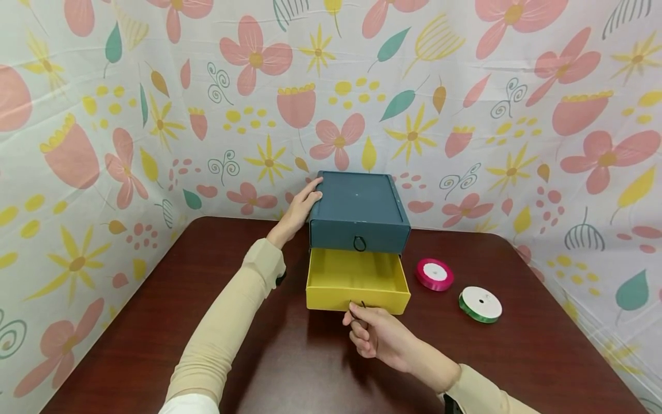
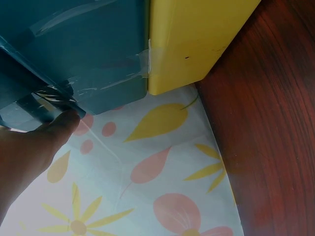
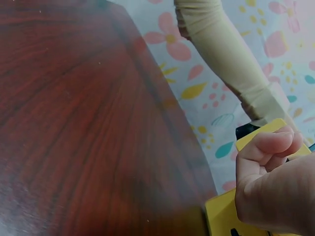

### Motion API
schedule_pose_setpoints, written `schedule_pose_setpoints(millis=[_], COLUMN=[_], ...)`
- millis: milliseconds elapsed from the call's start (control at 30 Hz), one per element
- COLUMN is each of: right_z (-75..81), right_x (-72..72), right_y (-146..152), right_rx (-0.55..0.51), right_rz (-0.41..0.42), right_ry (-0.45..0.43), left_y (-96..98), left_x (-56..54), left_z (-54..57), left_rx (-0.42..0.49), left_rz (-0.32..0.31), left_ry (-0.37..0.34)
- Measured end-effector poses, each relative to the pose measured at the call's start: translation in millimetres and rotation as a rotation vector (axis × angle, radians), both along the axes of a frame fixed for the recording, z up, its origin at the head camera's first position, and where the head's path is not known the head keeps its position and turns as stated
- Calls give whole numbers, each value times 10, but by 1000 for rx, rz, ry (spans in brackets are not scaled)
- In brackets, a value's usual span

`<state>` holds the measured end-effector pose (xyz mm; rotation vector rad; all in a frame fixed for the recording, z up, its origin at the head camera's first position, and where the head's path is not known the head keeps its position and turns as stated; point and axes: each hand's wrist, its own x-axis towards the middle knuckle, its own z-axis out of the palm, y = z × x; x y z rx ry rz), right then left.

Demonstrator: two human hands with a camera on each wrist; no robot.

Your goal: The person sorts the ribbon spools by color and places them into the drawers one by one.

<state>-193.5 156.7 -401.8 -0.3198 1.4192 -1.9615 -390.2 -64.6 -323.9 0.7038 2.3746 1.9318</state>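
A dark blue drawer box (image 1: 357, 198) stands at the back of the table, a black loop pull (image 1: 359, 243) on its upper front. Below, a yellow drawer (image 1: 331, 297) is pulled out towards me, with nothing visible inside. My left hand (image 1: 300, 210) rests against the box's left side; the left wrist view shows the thumb at its taped edge. At the yellow drawer's front, my right hand (image 1: 383, 338) pinches a thin black loop pull (image 1: 364, 304) between thumb and finger. In the right wrist view the curled fingers hide the loop.
Right of the drawer lie a pink ribbon spool (image 1: 434, 274) and a green ribbon spool (image 1: 481, 305), both flat on the dark red wooden table (image 1: 207, 276). A flower-patterned cloth (image 1: 439, 144) hangs close behind the box and along both sides.
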Motion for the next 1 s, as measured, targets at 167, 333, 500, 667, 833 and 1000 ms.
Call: schedule_pose_setpoints(millis=[167,333,500,667,833,1000], right_z=[-23,-39,-38,-27,-10,81], right_x=[65,123,180,235,278,374], right_y=[-1,1,-1,-1,25,98], right_rx=[10,16,37,105,137,170], right_rz=[11,14,13,4,31,141], right_ry=[-3,12,9,25,50,180], left_y=[1,3,4,-2,-7,6], left_x=[-12,-15,-11,-10,-13,-19], left_z=[-12,-11,-7,-13,-18,-20], left_rx=[10,14,9,3,14,26], left_rz=[-7,-6,-2,-2,-4,-13], left_ry=[-7,-1,5,10,6,0])
